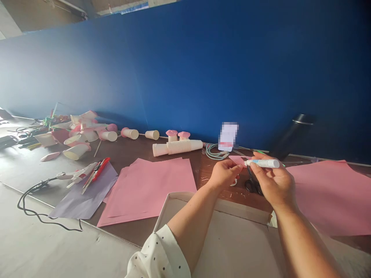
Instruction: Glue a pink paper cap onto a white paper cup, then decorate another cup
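My right hand (276, 181) is closed around a white glue stick (265, 163) with a bluish label, its tip pointing left. The tip meets a small piece of pink paper (235, 159), which my left hand (224, 174) pinches at its near edge. Just below the hands, black-handled scissors (251, 186) lie on the brown table. Partly hidden under my left fingers is a small white ring-like thing (234, 182), too small to name.
Pink sheets (156, 189) and a grey sheet lie left, with a red utility knife (97, 173) and a glue gun (77, 173). Stacked paper cups (179, 147), mushroom-like cups (171, 135) and a phone (228, 137) are behind. A shallow box (243, 218) sits in front; pink paper (333, 197) lies right.
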{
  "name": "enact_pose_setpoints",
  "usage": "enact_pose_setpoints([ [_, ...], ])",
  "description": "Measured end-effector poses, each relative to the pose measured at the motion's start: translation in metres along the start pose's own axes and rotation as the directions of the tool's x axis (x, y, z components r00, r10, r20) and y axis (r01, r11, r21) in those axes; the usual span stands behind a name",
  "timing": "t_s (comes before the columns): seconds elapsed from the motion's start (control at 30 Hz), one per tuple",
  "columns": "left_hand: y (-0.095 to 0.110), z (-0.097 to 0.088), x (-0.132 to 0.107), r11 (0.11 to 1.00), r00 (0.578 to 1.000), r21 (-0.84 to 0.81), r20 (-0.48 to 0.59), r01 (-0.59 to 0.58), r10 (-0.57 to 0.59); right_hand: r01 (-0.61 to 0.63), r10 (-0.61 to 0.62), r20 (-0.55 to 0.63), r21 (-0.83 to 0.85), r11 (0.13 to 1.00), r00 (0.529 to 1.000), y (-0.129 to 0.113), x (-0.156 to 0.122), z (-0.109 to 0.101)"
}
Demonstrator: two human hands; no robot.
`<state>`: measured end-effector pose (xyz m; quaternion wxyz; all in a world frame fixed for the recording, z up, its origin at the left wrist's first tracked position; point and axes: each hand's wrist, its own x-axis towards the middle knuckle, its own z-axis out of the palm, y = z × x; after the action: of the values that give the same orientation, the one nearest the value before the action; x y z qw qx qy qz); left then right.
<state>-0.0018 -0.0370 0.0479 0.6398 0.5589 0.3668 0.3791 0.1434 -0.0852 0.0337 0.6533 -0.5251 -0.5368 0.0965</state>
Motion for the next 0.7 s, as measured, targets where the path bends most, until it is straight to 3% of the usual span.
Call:
enact_pose_setpoints([
  [0.23,0.0004,0.0003,-0.0004,1.0,1.0,-0.001,-0.002,-0.002,0.002,0.086,-0.08,0.034,-0.216,0.973,0.996,0.0041,-0.0001,-0.0034],
  [0.5,-0.0021,0.0018,0.0009,1.0,0.999,-0.026,-0.035,0.001,-0.002,0.164,-0.158,0.044,-0.229,0.96,0.986,0.0007,-0.0003,-0.0024],
  [0.7,-0.0075,0.0019,0.0037,0.998,0.999,-0.06,-0.039,-0.033,0.031,0.148,-0.142,0.043,-0.202,0.968,0.989,0.0005,-0.0016,-0.0021],
])
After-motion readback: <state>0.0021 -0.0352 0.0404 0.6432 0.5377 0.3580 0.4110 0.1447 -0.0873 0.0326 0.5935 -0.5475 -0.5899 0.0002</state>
